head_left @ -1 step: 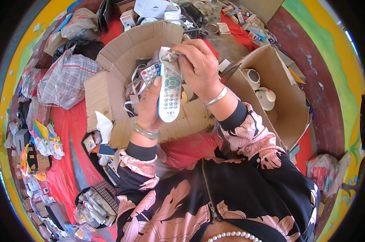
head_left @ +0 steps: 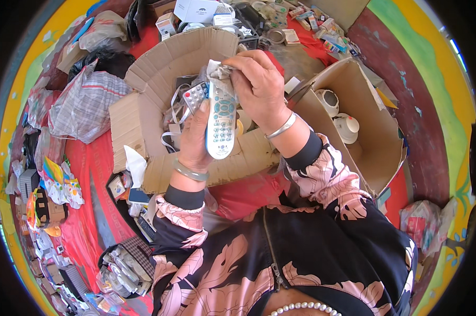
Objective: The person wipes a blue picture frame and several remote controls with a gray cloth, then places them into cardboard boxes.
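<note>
My left hand [head_left: 194, 138] is closed around a white remote control [head_left: 221, 138] with blue buttons, its thumb along the left edge. The remote stands upright before me, over an open cardboard box [head_left: 217, 167]. My right hand [head_left: 260, 87] pinches a crumpled, greyish wipe [head_left: 220, 78] against the remote's top end, which the wipe partly covers. Just behind my left thumb shows a smaller grey remote [head_left: 197, 95] with a red button; whether my left hand touches it cannot be made out. White straps [head_left: 173, 110] and other small items lie inside the box.
At the right, a second open box [head_left: 376, 142] holds white round objects [head_left: 346, 129]. A plaid bag [head_left: 88, 102] sits at the left. Several small boxes and gadgets crowd the far side around a white carton [head_left: 197, 9]. A black case [head_left: 126, 267] of packaged items lies at lower left.
</note>
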A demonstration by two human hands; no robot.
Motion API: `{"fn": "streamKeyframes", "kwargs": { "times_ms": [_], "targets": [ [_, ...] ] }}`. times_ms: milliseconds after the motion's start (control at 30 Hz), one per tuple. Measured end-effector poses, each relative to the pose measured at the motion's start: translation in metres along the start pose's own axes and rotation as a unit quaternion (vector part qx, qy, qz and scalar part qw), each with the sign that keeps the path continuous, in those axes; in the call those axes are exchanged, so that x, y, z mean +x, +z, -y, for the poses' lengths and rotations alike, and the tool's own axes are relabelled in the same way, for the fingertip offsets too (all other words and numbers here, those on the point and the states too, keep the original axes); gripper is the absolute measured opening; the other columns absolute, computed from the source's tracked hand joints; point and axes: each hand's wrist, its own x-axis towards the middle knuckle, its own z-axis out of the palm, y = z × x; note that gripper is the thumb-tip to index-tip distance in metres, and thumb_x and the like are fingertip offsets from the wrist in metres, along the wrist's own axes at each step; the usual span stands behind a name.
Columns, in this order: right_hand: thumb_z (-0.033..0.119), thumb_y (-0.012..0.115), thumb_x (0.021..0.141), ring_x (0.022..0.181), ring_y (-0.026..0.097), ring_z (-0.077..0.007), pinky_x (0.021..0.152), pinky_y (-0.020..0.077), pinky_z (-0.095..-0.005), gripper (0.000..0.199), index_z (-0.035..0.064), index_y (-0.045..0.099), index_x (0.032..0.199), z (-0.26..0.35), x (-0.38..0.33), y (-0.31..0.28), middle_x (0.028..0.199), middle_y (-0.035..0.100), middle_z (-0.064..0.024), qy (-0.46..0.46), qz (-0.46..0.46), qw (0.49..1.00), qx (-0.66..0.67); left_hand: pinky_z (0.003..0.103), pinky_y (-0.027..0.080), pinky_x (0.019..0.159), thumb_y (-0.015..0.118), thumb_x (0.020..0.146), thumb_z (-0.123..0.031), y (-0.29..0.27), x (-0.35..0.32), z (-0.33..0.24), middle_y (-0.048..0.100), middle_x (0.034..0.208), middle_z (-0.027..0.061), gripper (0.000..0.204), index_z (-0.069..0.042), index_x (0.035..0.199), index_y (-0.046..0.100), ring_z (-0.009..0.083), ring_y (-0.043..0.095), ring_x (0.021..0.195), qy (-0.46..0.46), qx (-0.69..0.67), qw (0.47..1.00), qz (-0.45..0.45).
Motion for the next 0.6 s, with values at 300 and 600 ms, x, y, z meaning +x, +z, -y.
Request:
{"fn": "streamKeyframes", "kwargs": {
  "times_ms": [300,600],
  "targets": [
    [0.001,0.064,0.066,0.079,0.056,-0.0274,0.068,0.0486,-0.0343,0.029,0.0064,0.061,0.094,0.051,-0.033,0.016,0.086,0.058,-0.0091,-0.036,0.157,0.986,0.033,0.033,0.048,0.084,0.043,0.093,-0.043,-0.038,0.013,-0.006,0.057,0.114,0.0097,0.048,-0.006,0.123,0.048,0.0198,0.057,0.103,0.014,-0.095,0.994,0.057],
    [-0.001,0.06,0.062,0.074,0.055,-0.0275,0.064,0.0473,-0.0369,0.025,0.006,0.059,0.086,0.005,0.005,-0.005,0.08,0.055,-0.0096,0.014,0.001,0.998,-0.062,0.029,0.052,0.068,0.052,0.091,-0.035,-0.006,-0.005,0.001,0.063,0.095,0.0068,0.039,-0.004,0.116,0.053,0.0167,0.063,0.078,-0.021,0.052,0.998,0.016]
  ]
}}
